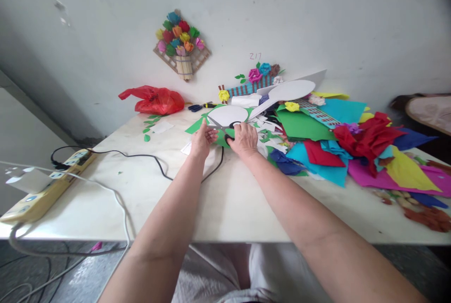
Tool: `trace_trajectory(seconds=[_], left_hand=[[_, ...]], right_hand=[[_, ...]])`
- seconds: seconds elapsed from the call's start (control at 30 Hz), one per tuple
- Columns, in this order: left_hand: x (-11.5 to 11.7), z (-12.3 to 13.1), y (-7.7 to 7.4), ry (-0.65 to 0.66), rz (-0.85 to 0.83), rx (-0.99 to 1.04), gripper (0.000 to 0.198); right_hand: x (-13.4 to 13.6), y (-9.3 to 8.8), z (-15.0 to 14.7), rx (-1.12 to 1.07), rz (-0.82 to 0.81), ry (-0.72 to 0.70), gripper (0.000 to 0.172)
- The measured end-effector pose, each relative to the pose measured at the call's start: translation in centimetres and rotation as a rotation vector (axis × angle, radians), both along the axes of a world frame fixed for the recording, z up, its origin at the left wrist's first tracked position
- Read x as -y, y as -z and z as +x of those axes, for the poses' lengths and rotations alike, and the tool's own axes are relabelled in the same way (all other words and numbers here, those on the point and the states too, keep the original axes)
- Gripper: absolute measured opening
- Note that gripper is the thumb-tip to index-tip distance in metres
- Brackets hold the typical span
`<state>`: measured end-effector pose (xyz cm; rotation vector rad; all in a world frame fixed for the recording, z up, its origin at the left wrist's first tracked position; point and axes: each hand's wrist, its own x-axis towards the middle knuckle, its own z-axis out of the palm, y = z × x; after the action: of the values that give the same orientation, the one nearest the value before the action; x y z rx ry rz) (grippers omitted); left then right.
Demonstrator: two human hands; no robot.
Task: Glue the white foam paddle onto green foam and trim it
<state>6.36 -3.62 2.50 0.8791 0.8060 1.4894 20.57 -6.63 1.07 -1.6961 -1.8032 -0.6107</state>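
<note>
My right hand (244, 138) is closed round the black handles of a pair of scissors (225, 129), whose blades point left toward my other hand. Beside the blades, my left hand (204, 139) has its thumb raised and its fingers curled; green paper (194, 126) lies at its fingertips, and what it pinches is too small to make out. Just behind both hands rests a white oval card (228, 115) on green paper. A white spoon-shaped card (291, 90) leans at the back, to the right of the oval.
Coloured paper (306, 127) and scraps pile up on the right. A red plastic bag (158, 101), small green leaf cutouts (147, 138) and pliers (195, 107) lie at the back left. A power strip (45, 190) with cables occupies the left edge. A black cord passes under my left forearm.
</note>
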Motion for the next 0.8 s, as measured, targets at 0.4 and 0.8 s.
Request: trace_trajectory(seconds=[0.4, 0.8], left_hand=[[0.1, -0.33, 0.03, -0.14, 0.094, 0.001, 0.035], [-0.47, -0.59, 0.28, -0.263, 0.086, -0.023, 0.032]], right_hand=[[-0.24, 0.18, 0.06, 0.009, 0.001, 0.006, 0.036], [-0.22, 0.26, -0.13, 0.008, -0.013, -0.007, 0.035]])
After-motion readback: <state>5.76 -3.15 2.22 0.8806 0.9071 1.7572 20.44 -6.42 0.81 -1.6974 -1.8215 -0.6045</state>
